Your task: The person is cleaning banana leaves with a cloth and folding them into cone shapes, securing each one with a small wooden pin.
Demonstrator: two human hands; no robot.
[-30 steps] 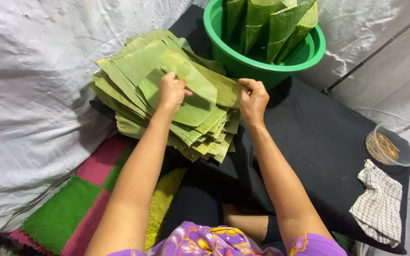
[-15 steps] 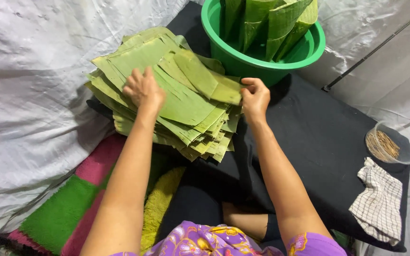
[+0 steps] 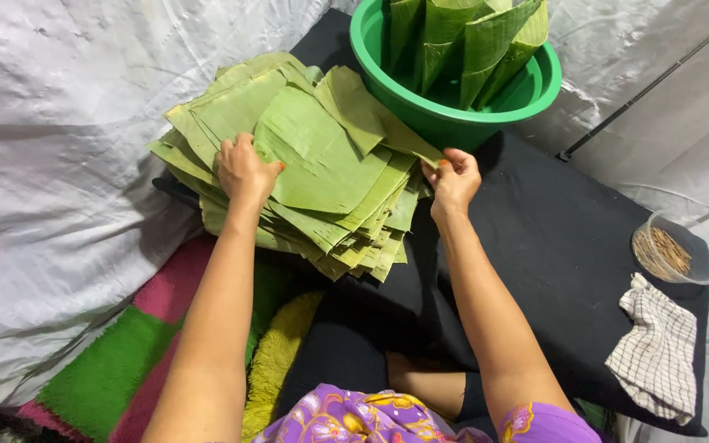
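The left hand has slid off the middle of the leaf stack to its left edge, and the top leaf now lies freer, one corner folded up toward the basin. That hand rests there with fingers curled and pressed together over the leaves, seemingly to keep the pile from shifting. The right hand sits at the stack's right edge, thumb and fingertips pinching the rim of a leaf just below the green basin, as if peeling one sheet from the rest.

The stack sits at the far left corner of the black cloth, overhanging it toward the white sheeting. The basin stands at the far edge, touching the pile, with folded leaves upright inside. At the right edge are a clear tub of thin sticks and, just nearer, a checked rag.
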